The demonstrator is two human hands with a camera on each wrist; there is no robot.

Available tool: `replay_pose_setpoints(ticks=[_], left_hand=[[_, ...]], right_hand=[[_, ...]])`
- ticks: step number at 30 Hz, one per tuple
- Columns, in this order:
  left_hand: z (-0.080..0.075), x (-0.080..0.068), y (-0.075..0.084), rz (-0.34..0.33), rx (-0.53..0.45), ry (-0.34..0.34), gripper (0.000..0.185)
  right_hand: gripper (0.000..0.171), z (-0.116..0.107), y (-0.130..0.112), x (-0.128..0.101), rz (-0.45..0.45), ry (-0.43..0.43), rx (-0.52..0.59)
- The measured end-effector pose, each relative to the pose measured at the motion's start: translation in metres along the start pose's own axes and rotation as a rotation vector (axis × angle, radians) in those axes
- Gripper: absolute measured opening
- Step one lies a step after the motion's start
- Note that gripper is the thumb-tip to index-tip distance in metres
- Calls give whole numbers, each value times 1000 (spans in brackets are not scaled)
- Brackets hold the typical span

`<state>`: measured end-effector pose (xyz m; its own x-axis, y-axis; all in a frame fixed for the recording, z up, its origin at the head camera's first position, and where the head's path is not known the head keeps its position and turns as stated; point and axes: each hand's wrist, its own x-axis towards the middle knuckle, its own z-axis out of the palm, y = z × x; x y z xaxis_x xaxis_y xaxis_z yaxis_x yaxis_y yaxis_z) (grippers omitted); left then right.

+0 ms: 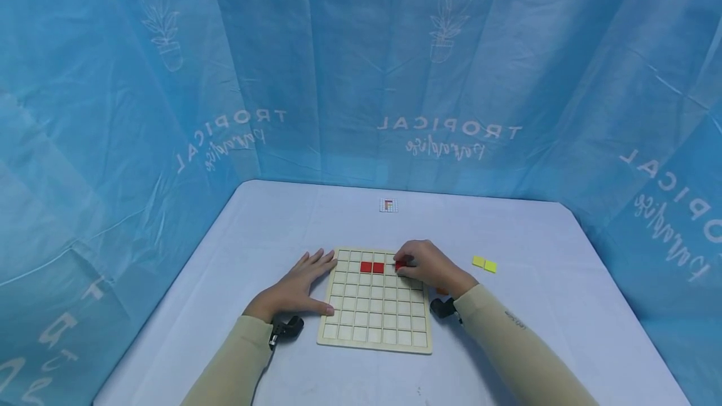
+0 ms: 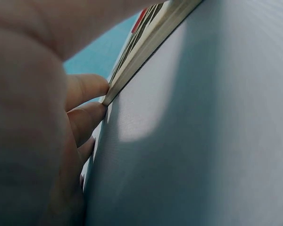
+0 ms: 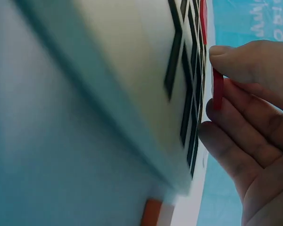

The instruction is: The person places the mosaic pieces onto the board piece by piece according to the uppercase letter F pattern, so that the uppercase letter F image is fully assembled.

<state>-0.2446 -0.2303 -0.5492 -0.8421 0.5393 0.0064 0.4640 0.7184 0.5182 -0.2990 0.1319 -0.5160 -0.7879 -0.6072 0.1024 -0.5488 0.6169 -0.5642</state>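
Observation:
A pale wooden grid board (image 1: 361, 333) lies on the white table, with two red square tiles (image 1: 372, 267) side by side in its second row from the far edge. Over the far right part of the board, my right hand (image 1: 425, 263) pinches another red tile (image 3: 218, 89) between thumb and fingers. In the right wrist view that tile stands on edge just off the grid's surface. My left hand (image 1: 300, 286) lies with fingers spread along the board's left side, the fingertips (image 2: 95, 110) touching its edge.
Two yellow tiles (image 1: 484, 264) lie on the table to the right of the board. An orange piece (image 1: 442, 291) sits by the board's right edge, partly hidden by my right wrist. A small printed pattern card (image 1: 388, 205) lies near the table's far edge, before a blue curtain (image 1: 361, 80).

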Motion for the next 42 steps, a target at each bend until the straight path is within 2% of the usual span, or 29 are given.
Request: replay_pose_setpoints(ticks=[9,21,33,38,42], left_hand=[[1,0,-1,-12,7,1,122],[1,-2,1,-19,3,6,121],[0,-1,1,-15,9,2,121],[-1,-2,2,-15,1,1,121],[-1,-2,2,-9,-4,-2,120]], right_hand=[[17,6,-8,11,-149,-10,-72],[17,10,-14,13,-184,-7,-143],[19,12,-13,12,-151,6,-89],[23,8,-7,5,-51,18,-7],[24,0,2,-7,45,74,38]])
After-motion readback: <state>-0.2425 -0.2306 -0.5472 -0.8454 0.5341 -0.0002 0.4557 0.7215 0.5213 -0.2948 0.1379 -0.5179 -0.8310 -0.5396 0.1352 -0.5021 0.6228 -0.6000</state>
